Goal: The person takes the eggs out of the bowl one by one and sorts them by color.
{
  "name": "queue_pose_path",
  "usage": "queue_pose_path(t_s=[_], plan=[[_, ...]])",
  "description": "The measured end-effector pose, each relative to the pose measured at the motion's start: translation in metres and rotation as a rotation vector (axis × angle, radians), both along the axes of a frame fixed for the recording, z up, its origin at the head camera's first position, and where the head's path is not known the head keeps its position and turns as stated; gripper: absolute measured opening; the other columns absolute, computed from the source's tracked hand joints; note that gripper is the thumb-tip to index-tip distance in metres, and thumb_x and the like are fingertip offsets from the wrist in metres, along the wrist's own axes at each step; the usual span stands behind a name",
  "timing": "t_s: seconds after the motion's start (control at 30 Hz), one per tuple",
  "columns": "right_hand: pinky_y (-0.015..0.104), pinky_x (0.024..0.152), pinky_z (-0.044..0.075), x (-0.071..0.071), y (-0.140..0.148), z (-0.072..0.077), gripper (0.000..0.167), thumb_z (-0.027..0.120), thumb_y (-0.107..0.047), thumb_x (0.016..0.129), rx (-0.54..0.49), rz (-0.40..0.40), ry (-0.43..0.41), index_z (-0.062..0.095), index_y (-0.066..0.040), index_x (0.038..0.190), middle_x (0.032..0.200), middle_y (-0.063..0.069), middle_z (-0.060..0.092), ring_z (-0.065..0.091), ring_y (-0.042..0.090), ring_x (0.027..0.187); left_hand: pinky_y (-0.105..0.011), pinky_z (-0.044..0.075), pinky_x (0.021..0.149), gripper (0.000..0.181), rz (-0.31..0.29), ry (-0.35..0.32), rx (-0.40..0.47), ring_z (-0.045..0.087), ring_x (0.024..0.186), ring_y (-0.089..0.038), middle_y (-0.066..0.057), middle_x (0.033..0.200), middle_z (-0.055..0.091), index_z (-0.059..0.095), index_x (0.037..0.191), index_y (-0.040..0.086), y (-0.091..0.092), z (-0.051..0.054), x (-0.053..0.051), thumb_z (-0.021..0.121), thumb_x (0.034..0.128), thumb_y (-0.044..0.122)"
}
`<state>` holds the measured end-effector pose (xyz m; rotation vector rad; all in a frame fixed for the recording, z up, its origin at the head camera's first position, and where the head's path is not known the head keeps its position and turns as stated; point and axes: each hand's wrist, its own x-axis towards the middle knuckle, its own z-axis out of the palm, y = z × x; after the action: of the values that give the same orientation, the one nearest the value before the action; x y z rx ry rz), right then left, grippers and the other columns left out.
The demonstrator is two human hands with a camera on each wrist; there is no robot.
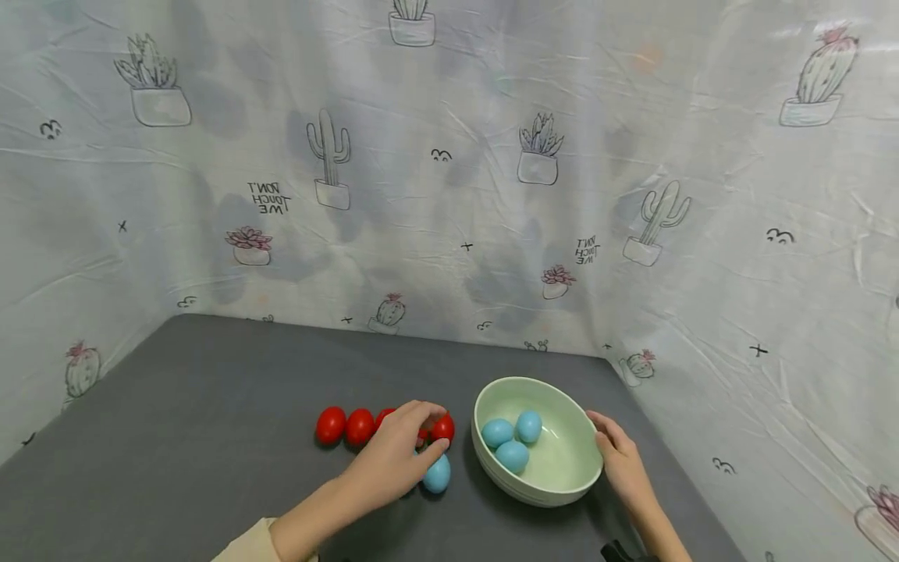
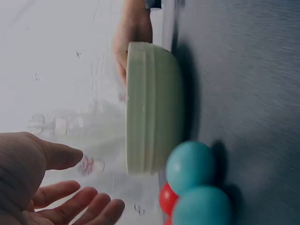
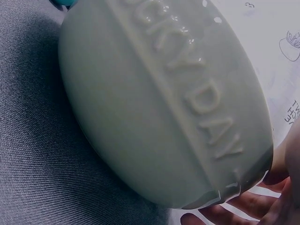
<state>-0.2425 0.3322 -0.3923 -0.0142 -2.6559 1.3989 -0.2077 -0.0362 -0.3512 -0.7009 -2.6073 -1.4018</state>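
My right hand (image 1: 621,460) grips the rim of a pale green bowl (image 1: 572,460), with the thumb at the rim and the fingers along the outside. Raised letters show on the bowl's wall (image 3: 140,108) in the right wrist view. Three light blue eggs (image 1: 513,456) lie inside it. To the bowl's left, my left hand (image 1: 393,457) hovers over the eggs on the table, its fingers apart and holding nothing. Below its thumb sits a blue egg (image 1: 437,472); the left wrist view shows a second blue egg (image 2: 201,206) beside it.
Several red eggs (image 1: 360,428) stand in a row left of the bowl, some partly hidden by the left hand. They lie on a dark grey table (image 1: 211,406). A white curtain (image 1: 435,218) with cactus drawings closes off the back and sides.
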Motion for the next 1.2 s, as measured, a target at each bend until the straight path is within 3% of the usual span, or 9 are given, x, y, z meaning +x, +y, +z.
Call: queue_pose_path(t_s=[0.13,0.27,0.4,0.57,0.77,0.9,1.2], plan=[[0.024,0.089,0.045,0.0,-0.001,-0.001,0.038,0.036,-0.009,0.108,0.007,-0.005,0.006,0.045,0.001,0.144,0.139,0.025,0.049,0.05,0.034,0.124,-0.029,0.054,0.079,0.031,-0.098,-0.012,0.064,0.061,0.098,-0.02,-0.003,0.115,0.061,0.062,0.122,0.005,0.022,0.006,-0.018,0.067,0.096,0.021],[0.028,0.09,0.046,0.0,-0.001,-0.002,0.038,0.036,-0.01,0.108,0.011,-0.007,0.004,0.045,0.001,0.144,0.14,0.024,0.049,0.05,0.034,0.123,-0.029,0.053,0.081,0.032,-0.187,-0.111,0.152,0.062,0.105,-0.023,-0.008,0.119,0.062,0.061,0.123,0.004,0.045,0.007,-0.037,0.066,0.0966,0.021],[0.033,0.093,0.046,-0.001,-0.002,-0.003,0.039,0.035,-0.01,0.108,0.001,-0.003,-0.009,0.044,0.0,0.145,0.142,0.024,0.047,0.049,0.034,0.125,-0.029,0.053,0.082,0.037,-0.233,-0.218,0.183,0.062,0.108,-0.022,-0.008,0.121,0.062,0.06,0.127,0.005,0.069,0.004,-0.052,0.067,0.0954,0.023],[0.037,0.095,0.045,-0.002,-0.002,-0.004,0.039,0.035,-0.01,0.108,0.0,0.0,-0.01,0.044,0.001,0.145,0.141,0.024,0.047,0.049,0.034,0.125,-0.027,0.051,0.085,0.041,-0.257,-0.278,0.211,0.061,0.109,-0.019,-0.005,0.122,0.062,0.06,0.13,0.006,0.096,-0.001,-0.062,0.069,0.0941,0.022],[0.033,0.094,0.045,-0.001,-0.001,-0.003,0.038,0.036,-0.007,0.107,0.002,-0.006,0.001,0.044,0.001,0.144,0.14,0.024,0.048,0.049,0.034,0.125,-0.025,0.052,0.082,0.039,-0.255,-0.278,0.219,0.063,0.107,-0.02,-0.008,0.121,0.062,0.06,0.128,0.004,0.122,-0.006,-0.068,0.071,0.0932,0.018],[0.028,0.092,0.045,-0.001,-0.001,-0.004,0.038,0.037,-0.006,0.107,-0.01,-0.002,0.015,0.045,0.003,0.143,0.139,0.025,0.049,0.049,0.034,0.124,-0.025,0.053,0.081,0.037,-0.214,-0.254,0.182,0.063,0.107,-0.023,-0.008,0.12,0.063,0.062,0.125,0.004,0.129,-0.009,-0.07,0.072,0.0924,0.017],[0.03,0.089,0.048,-0.001,-0.002,-0.002,0.038,0.037,-0.006,0.107,-0.024,0.001,0.023,0.046,0.003,0.142,0.136,0.025,0.051,0.053,0.034,0.118,-0.027,0.052,0.082,0.045,-0.231,-0.296,0.242,0.061,0.111,-0.026,-0.009,0.123,0.061,0.061,0.125,0.003,0.133,-0.016,-0.08,0.077,0.088,0.023]])
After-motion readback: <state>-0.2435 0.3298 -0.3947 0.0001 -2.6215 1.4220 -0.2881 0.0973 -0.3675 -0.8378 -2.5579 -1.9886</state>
